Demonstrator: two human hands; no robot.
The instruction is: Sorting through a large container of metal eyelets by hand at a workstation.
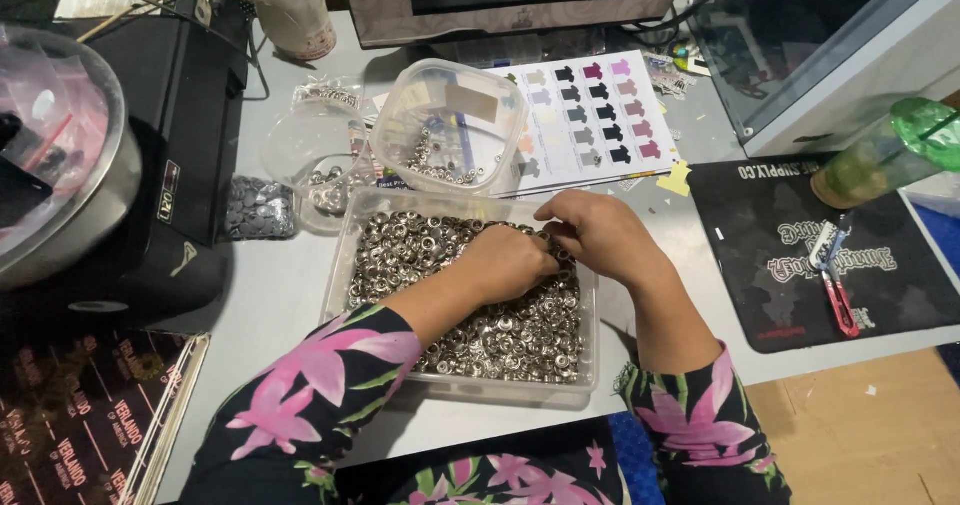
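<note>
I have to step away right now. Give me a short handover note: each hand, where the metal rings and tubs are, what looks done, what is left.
Left hand: closed, down in the metal rings, fingertips meeting the right hand's.
Right hand: fingers pinched at the same spot; whatever they grip is hidden.
Large clear tub: on the table in front, nearly full of rings.
Small clear tub: tilted behind it, with a few rings at its bottom.
Colour chart sheet lies further back; red snips lie on the black mat.
Done: a small share sits in the small tub.
Left: the bulk stays in the large tub.
</note>
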